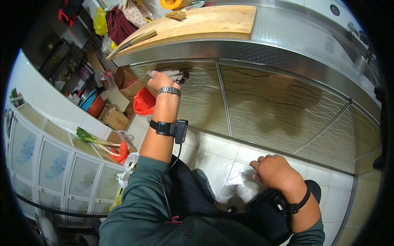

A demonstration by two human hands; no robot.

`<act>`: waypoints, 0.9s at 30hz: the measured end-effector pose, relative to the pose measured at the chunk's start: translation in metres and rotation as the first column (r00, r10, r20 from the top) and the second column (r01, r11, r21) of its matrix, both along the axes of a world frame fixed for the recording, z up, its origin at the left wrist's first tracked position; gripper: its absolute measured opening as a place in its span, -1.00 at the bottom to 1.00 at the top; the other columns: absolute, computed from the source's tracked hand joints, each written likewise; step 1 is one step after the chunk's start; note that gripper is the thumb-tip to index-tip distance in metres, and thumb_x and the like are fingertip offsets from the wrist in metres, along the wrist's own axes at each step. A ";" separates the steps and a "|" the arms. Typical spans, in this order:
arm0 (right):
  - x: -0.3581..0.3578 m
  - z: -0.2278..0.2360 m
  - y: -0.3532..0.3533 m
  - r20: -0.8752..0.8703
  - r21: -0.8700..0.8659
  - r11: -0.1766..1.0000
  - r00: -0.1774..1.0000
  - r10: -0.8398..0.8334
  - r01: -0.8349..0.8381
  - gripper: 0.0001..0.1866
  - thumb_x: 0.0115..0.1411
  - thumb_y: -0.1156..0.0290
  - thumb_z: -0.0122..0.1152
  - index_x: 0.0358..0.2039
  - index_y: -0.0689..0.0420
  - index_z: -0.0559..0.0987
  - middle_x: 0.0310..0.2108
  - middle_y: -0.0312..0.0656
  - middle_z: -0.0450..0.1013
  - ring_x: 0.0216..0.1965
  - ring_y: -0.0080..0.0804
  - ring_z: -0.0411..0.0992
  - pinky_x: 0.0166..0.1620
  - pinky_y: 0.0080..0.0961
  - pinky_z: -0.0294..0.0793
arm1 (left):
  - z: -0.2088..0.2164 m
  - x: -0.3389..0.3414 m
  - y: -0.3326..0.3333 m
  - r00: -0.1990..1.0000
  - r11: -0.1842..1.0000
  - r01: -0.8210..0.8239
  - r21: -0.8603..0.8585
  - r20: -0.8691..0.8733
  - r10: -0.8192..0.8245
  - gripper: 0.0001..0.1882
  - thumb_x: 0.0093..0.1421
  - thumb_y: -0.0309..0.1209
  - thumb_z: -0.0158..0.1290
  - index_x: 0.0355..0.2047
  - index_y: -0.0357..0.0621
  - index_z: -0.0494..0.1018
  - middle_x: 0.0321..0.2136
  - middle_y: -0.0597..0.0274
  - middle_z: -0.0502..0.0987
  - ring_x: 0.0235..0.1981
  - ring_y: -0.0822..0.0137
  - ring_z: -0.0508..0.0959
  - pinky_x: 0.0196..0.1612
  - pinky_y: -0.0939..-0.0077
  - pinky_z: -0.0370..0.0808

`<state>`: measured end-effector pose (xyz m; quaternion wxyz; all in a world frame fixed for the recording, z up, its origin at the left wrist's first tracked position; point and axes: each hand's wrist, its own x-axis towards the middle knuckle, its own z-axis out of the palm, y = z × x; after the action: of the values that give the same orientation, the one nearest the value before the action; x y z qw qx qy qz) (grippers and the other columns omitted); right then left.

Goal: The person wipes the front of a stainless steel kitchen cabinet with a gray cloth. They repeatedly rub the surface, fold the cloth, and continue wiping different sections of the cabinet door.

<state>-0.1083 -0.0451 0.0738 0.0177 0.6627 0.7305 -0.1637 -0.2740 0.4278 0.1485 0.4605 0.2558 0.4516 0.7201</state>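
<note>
My left hand (161, 80) is stretched forward to the upper part of a glossy cabinet door (197, 98), just under the counter. Its fingers are closed on a grey cloth (179, 76), bunched up and pressed to the door. A metal watch circles that wrist, and a black strap with a small box sits on the forearm. My right hand (276, 171) hangs over the floor by my right knee, well apart from the cabinet. Its fingers are curled in, and nothing shows in them.
On the steel counter (287, 28) lies a wooden cutting board (213, 22) with a knife (127, 44) near its left end. A red-lined bin (143, 101) and cardboard boxes (115, 117) stand at the left. Leeks (96, 141) rest on a low cabinet (78, 164).
</note>
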 end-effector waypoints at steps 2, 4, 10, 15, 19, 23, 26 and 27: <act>0.001 0.000 -0.001 0.005 0.004 1.000 1.000 0.002 -0.002 -0.63 0.48 0.12 0.48 0.12 0.08 0.75 -0.05 -0.03 0.75 0.05 0.08 0.73 0.11 0.03 0.74 | 0.018 0.004 -0.004 0.998 0.996 0.023 0.085 0.056 -0.028 -0.55 0.76 -0.23 -0.05 0.21 -0.52 0.49 0.03 -0.14 0.72 -0.13 0.02 0.77 -0.09 0.09 0.76; 0.001 0.001 -0.001 0.011 0.013 1.000 1.000 -0.003 0.002 -0.63 0.47 0.12 0.50 0.13 0.07 0.75 -0.06 -0.04 0.75 0.04 0.08 0.73 0.10 0.01 0.74 | 0.029 0.007 -0.007 0.999 0.992 0.011 0.123 0.044 -0.016 -0.52 0.77 -0.22 -0.05 0.27 -0.54 0.45 0.15 -0.22 0.69 0.01 0.00 0.75 0.09 0.05 0.73; -0.003 -0.002 0.002 -0.006 0.049 0.999 1.000 -0.009 0.009 -0.61 0.41 0.13 0.55 0.12 0.05 0.76 -0.08 -0.08 0.74 0.02 0.05 0.74 0.06 -0.02 0.75 | -0.002 0.015 -0.027 0.996 0.998 -0.050 0.045 -0.066 0.053 -0.45 0.79 -0.15 -0.07 0.35 -0.55 0.36 0.21 -0.31 0.64 0.03 -0.07 0.73 0.09 0.01 0.70; -0.001 -0.006 0.005 0.002 0.040 0.999 1.000 -0.012 0.012 -0.58 0.39 0.13 0.56 0.15 0.05 0.78 -0.07 -0.10 0.73 0.03 0.00 0.72 0.08 -0.05 0.73 | -0.082 0.032 -0.037 0.962 0.993 -0.095 -0.066 -0.262 0.075 -0.45 0.82 -0.12 -0.11 0.27 -0.55 0.32 0.15 -0.36 0.62 0.03 -0.17 0.71 0.11 -0.06 0.66; 0.001 -0.004 0.009 -0.022 0.046 0.999 1.000 0.008 -0.007 -0.54 0.38 0.16 0.57 0.22 0.04 0.78 -0.05 -0.11 0.73 0.03 -0.03 0.72 0.10 -0.07 0.73 | -0.159 0.035 -0.030 0.944 0.981 -0.158 -0.114 -0.310 0.116 -0.47 0.84 -0.15 -0.14 0.29 -0.57 0.31 0.24 -0.53 0.57 0.17 -0.30 0.69 0.25 -0.08 0.62; 0.004 -0.001 0.019 -0.058 -0.004 1.000 0.998 -0.025 0.025 -0.52 0.38 0.19 0.57 0.25 0.06 0.77 -0.03 -0.10 0.74 0.08 -0.04 0.72 0.16 -0.10 0.73 | -0.240 0.038 -0.035 0.922 0.942 -0.218 -0.256 -0.370 0.113 -0.49 0.84 -0.17 -0.15 0.30 -0.55 0.30 0.24 -0.64 0.59 0.21 -0.41 0.70 0.25 -0.15 0.66; 0.005 0.001 0.028 -0.040 -0.088 0.995 0.998 -0.038 0.034 -0.50 0.40 0.20 0.56 0.28 0.08 0.75 0.00 -0.09 0.74 0.11 -0.05 0.72 0.23 -0.12 0.71 | -0.286 0.037 -0.040 0.897 0.890 -0.237 -0.390 -0.439 0.047 -0.52 0.84 -0.17 -0.18 0.31 -0.49 0.28 0.20 -0.65 0.61 0.19 -0.45 0.72 0.21 -0.19 0.70; 0.006 0.001 0.030 -0.048 -0.104 0.994 0.998 -0.044 0.038 -0.50 0.40 0.20 0.55 0.29 0.08 0.74 0.01 -0.08 0.74 0.12 -0.04 0.72 0.24 -0.13 0.71 | -0.299 0.038 -0.042 0.897 0.882 -0.242 -0.404 -0.440 0.045 -0.52 0.84 -0.17 -0.18 0.30 -0.48 0.28 0.19 -0.64 0.62 0.17 -0.45 0.73 0.20 -0.19 0.71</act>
<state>-0.1021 -0.0153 0.0749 0.0303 0.6714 0.7076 -0.2182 -0.2363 0.3863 -0.1506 0.3437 0.2555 0.7113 0.5573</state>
